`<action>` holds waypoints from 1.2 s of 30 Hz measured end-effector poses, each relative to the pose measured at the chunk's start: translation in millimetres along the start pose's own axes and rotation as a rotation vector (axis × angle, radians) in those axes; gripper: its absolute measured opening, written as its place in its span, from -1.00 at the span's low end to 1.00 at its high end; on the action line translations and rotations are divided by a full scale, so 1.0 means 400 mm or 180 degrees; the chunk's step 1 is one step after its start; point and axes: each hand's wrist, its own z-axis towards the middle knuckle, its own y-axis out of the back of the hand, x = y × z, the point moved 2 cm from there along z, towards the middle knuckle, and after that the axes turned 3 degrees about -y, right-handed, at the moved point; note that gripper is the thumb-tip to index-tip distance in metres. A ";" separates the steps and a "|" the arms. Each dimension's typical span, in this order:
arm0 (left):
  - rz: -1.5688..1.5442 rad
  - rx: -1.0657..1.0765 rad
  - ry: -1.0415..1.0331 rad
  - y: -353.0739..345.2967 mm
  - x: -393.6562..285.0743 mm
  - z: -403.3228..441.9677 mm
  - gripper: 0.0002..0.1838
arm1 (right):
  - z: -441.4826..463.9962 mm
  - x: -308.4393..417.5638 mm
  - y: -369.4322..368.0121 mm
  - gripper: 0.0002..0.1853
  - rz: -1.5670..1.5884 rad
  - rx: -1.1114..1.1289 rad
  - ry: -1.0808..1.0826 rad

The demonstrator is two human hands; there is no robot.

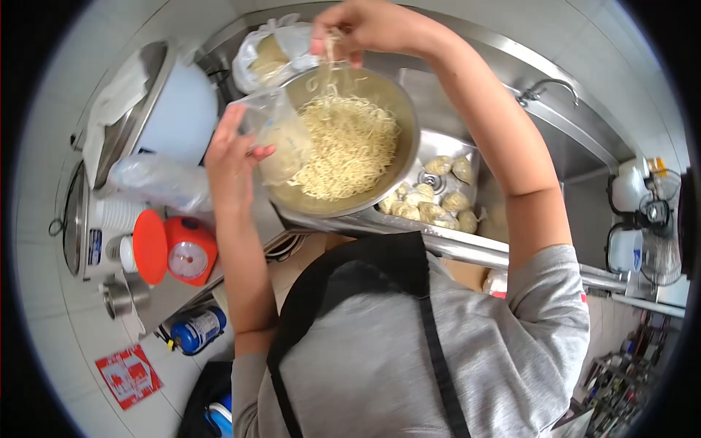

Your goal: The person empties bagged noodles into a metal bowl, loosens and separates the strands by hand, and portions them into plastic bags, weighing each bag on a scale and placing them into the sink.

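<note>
A large metal bowl [406,109] full of pale yellow noodles [350,150] stands at the sink's left side. My right hand [358,29] is raised above its far rim, fingers closed on a bunch of noodles that hangs down toward the pile. At the bowl's left side, my left hand [237,157] grips a clear plastic bag [281,139] with noodles inside. The bag is tilted over the bowl's left rim. Several knotted bags of noodles [431,201] lie in the sink basin [445,146] to the right of the bowl.
A white plastic bag [274,55] sits behind the bowl. On the left are a big pale container [179,109], a red kitchen scale [190,252] and stacked white cups [120,214]. A faucet [548,91] rises at the sink's back right.
</note>
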 end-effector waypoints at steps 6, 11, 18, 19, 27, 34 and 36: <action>0.0293 -0.0160 0.0036 -0.026 -0.009 -0.009 -0.39 | 0.007 -0.019 -0.019 -0.76 -0.0690 -0.0497 0.0478; 0.0704 -0.0312 0.0306 -0.011 0.041 -0.008 -0.40 | 0.004 -0.085 -0.045 -0.80 -0.0973 -0.0055 -0.0053; 0.0922 -0.0481 0.0453 0.018 0.099 -0.024 -0.38 | 0.009 -0.150 -0.062 -0.79 -0.0396 0.0155 -0.0337; 0.0940 -0.0488 0.0450 0.021 0.095 -0.023 -0.38 | 0.016 -0.133 -0.053 -0.79 -0.0378 0.0096 -0.0320; 0.0937 -0.0460 0.0589 0.049 0.082 -0.032 -0.37 | 0.071 0.058 0.039 -0.76 0.0497 -0.0383 0.0508; 0.0496 -0.0455 0.0404 0.045 0.065 -0.041 -0.30 | 0.119 0.052 -0.012 -0.75 -0.1084 -0.0558 0.0583; 0.0439 -0.0453 0.0332 0.046 0.056 -0.040 -0.28 | 0.135 -0.045 -0.087 -0.68 -0.2017 -0.0072 0.0281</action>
